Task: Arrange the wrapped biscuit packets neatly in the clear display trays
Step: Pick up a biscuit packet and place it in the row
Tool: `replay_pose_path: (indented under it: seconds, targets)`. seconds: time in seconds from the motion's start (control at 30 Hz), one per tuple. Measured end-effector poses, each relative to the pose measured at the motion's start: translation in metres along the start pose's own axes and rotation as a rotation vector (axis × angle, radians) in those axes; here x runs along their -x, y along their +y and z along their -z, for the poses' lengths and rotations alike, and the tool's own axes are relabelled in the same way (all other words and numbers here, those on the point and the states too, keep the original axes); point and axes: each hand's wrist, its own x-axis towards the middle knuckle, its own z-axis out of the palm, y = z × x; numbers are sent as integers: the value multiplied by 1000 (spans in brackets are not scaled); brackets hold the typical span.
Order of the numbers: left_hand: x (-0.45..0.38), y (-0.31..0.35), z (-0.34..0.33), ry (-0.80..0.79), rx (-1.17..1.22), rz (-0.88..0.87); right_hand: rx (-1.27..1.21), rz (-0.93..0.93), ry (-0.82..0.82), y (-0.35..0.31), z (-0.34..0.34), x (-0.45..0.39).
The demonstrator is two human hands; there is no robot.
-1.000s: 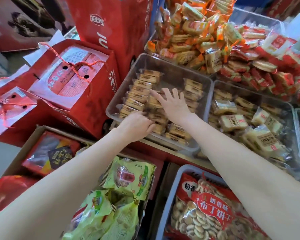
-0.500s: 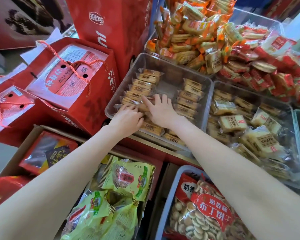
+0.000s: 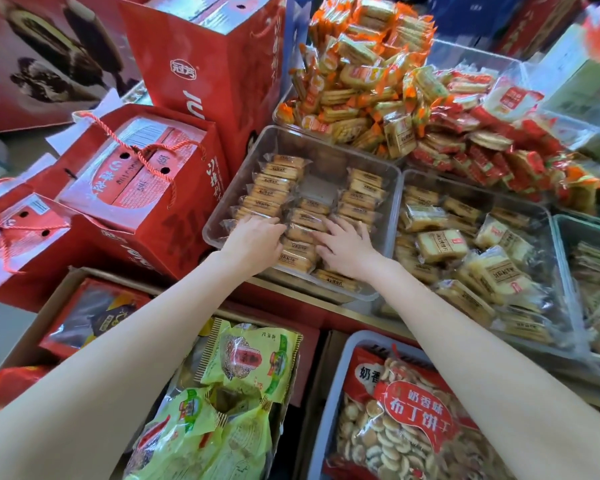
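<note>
Clear display tray (image 3: 388, 168) at centre frame, biscuit packets (image 3: 274, 188) in three rows inside, left hand (image 3: 253, 242) with fingers curled onto packets in the left row, right hand (image 3: 347, 249) spread flat on the middle row, second tray (image 3: 548, 216) of loose packets at right, red gift boxes (image 3: 146, 181) at left.

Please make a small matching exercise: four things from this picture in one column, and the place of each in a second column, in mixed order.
Things:
1. left hand
2. right hand
3. green snack bags
4. red gift box

Places:
a. left of the clear tray
b. below the tray, near the camera
c. on the tray's middle row of packets
d. at the tray's left row

Pairs: 1-d, 2-c, 3-b, 4-a
</note>
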Motion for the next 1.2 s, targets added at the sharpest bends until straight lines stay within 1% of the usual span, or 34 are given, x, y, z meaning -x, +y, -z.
replay_pose_path:
  seconds: [0.07, 0.13, 0.17, 0.2, 0.3, 0.33, 0.43, 0.47, 0.53, 0.6, 0.63, 0.73, 0.8, 0.9, 0.97, 1.03, 1.1, 1.13, 1.2]
  targets:
    - [-2, 16, 6, 22, 49, -26, -60, -75, 123, 20, 10, 23]
    - [-5, 37, 11, 7, 73, -57, -79, -190, 228, 45, 23, 49]
    - [-7, 48, 12, -2, 87, -81, -71, -256, 238, 57, 28, 63]
    - [-7, 60, 12, -6, 101, -113, -73, -326, 213, 69, 31, 77]
    - [-7, 96, 9, -14, 105, -200, -228, -511, 78, 100, 32, 117]
    - [-8, 106, 7, -24, 97, -213, -271, -573, 91, 110, 29, 126]
    - [-7, 135, 7, -75, 109, -257, -383, -763, 282, 141, 16, 139]
    - [-6, 145, 8, -93, 116, -277, -429, -798, 294, 149, 11, 140]
    - [-5, 161, 9, -110, 115, -317, -483, -809, 204, 157, 3, 141]
    - [-5, 174, 8, -106, 105, -354, -461, -778, 136, 160, 0, 143]
    - [-6, 180, 8, -109, 112, -370, -469, -753, 127, 161, 1, 144]
    - [-8, 196, 6, -143, 149, -415, -617, -650, 102, 165, 4, 149]
    - [-10, 205, 7, -170, 155, -422, -628, -603, 71, 164, 2, 151]
    - [-14, 214, 5, -166, 157, -396, -657, -558, 123, 164, 1, 150]
    - [-19, 213, 4, -149, 141, -380, -731, -590, 149, 166, 6, 151]
    - [-24, 212, 1, -152, 100, -376, -688, -658, 137, 170, 12, 154]
    - [-29, 211, -5, -120, 83, -355, -630, -683, 142, 174, 19, 158]
    - [-30, 211, -7, -96, 82, -341, -636, -663, 177, 176, 23, 159]
    - [-33, 209, -13, -81, 91, -341, -757, -560, 255, 177, 32, 160]
